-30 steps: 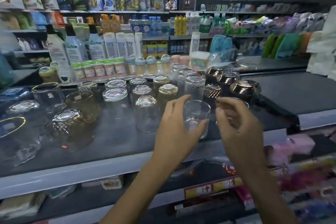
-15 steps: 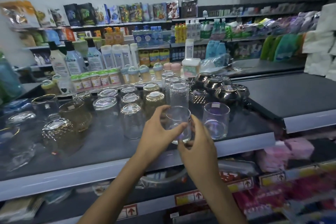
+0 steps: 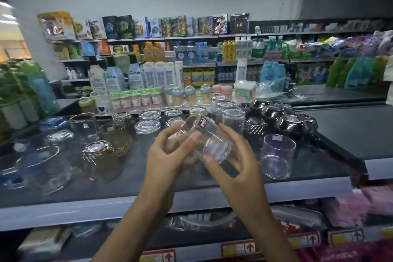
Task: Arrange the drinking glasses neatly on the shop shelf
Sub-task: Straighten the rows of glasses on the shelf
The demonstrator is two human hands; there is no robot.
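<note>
Clear glass (image 3: 210,144), earlier upright on shelf (image 3: 138,176), now aslant in both hands (image 3: 168,159) (image 3: 242,170)

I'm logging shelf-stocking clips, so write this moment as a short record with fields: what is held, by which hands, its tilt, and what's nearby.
held: clear glass tumbler with a red sticker, lifted off the dark shelf
left hand: grips its left side
right hand: grips its right side
orientation: tilted
right of it: upright clear tumbler, mouth up, apart
behind: upturned glasses; upside-down black bowls
</note>
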